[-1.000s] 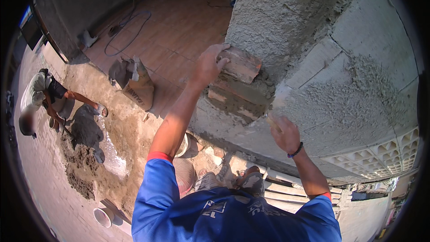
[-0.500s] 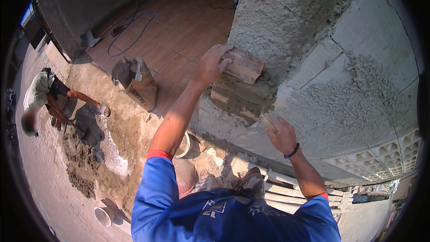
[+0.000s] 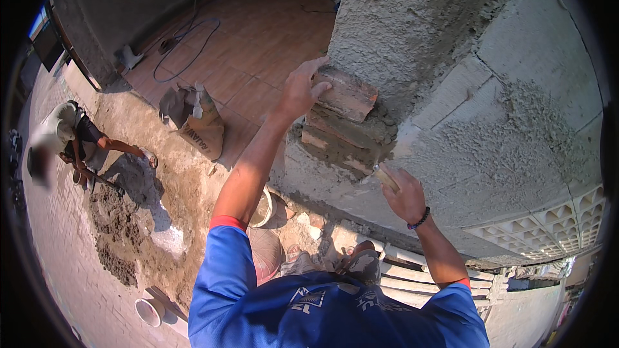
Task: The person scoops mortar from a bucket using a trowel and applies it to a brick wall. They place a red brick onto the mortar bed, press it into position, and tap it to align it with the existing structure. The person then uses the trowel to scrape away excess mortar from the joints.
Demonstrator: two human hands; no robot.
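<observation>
My left hand grips the left end of a reddish brick, thumb along its near side. The brick lies on wet grey mortar over lower, mortar-smeared bricks, at the foot of a rough plastered pillar. To the near right, my right hand is closed round the wooden handle of a trowel. Its metal blade can hardly be made out against the grey mortar. Fresh mortar sits at the brick's right end, against the pillar.
An opened paper cement bag stands left of my arm. Below are a bucket and rubble. A co-worker bends over a mortar heap at far left. Another bucket stands lower left. Pale vent blocks line the right.
My left hand has shifted slightly on the brick, which has barely moved. The right hand with the trowel stays nearly still. At the heap, the co-worker's body and tool have shifted.
</observation>
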